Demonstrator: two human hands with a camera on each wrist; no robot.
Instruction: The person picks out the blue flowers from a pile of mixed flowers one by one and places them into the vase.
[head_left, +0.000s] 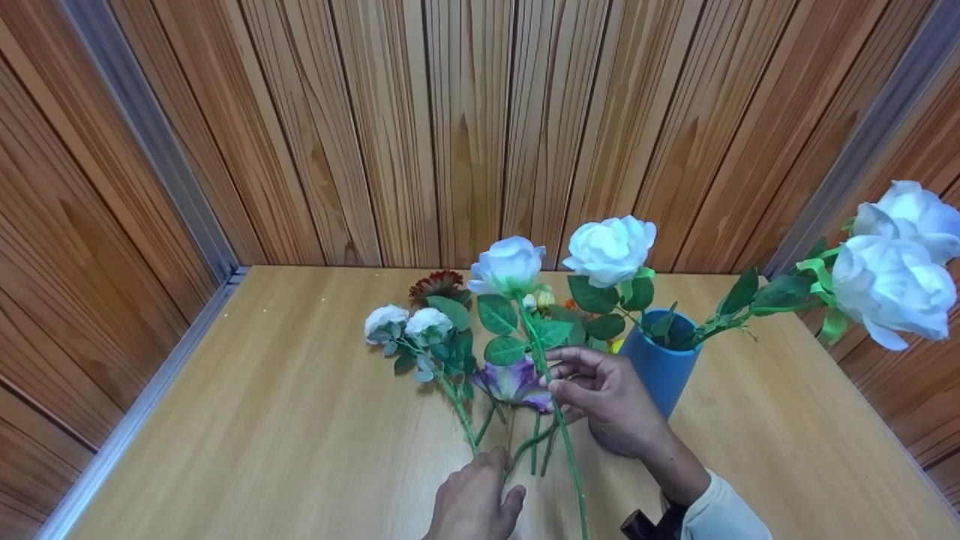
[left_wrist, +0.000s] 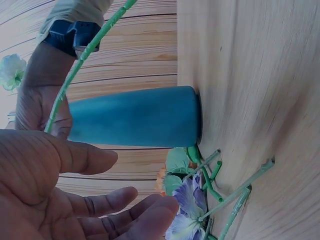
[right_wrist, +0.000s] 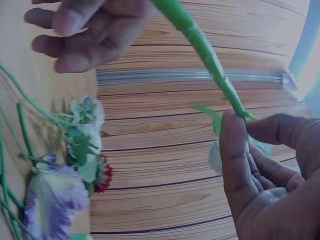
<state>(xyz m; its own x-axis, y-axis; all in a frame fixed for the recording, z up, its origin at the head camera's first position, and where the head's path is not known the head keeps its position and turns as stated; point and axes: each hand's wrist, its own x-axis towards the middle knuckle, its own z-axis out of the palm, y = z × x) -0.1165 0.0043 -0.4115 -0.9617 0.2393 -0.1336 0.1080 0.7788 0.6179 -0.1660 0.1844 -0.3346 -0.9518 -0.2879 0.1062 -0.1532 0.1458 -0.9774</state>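
Note:
My right hand [head_left: 611,394] pinches the green stem [right_wrist: 202,47] of a white rose [head_left: 508,264] between thumb and fingers, holding it upright above the table. The stem's lower end reaches past the bottom of the head view. My left hand [head_left: 474,499] is low at the front, fingers loosely extended and apart from the stem, as the left wrist view shows. Behind my right hand stands a blue vase [head_left: 664,386] holding white roses [head_left: 611,250], some leaning far right. A purple flower [head_left: 514,384] lies on the table between the hands.
On the wooden table [head_left: 300,420] lie a stem of small white flowers [head_left: 429,325], a dark red flower [head_left: 436,285] and some orange and yellow blooms, partly hidden by leaves. Wood-plank walls [head_left: 465,135] enclose the back and sides.

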